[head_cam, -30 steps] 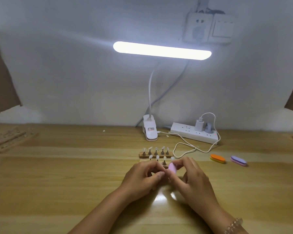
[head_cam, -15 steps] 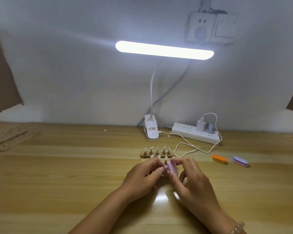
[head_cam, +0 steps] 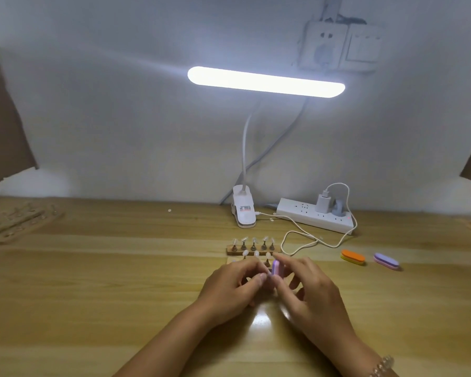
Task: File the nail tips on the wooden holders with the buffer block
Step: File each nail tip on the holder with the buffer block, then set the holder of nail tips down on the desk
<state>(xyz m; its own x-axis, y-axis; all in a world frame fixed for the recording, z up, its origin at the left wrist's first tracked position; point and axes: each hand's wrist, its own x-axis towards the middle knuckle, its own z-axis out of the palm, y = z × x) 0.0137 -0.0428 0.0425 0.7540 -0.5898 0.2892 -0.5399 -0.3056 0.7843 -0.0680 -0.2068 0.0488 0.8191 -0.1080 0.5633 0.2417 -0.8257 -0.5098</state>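
The left hand sits just in front of the front wooden holder. Its thumb and finger are curled together and seem to pinch one nail tip to keep it steady, but the fingers hide it. Near the holder's right end, the pink buffer block stands on its edge, so its flat side can rub the tip. The right hand pinches the block with its thumb and first finger. Its other fingers are spread out of the way. More nail tips wait on the holder. Far right of the holder lie an orange block and a purple block, easy to reach.
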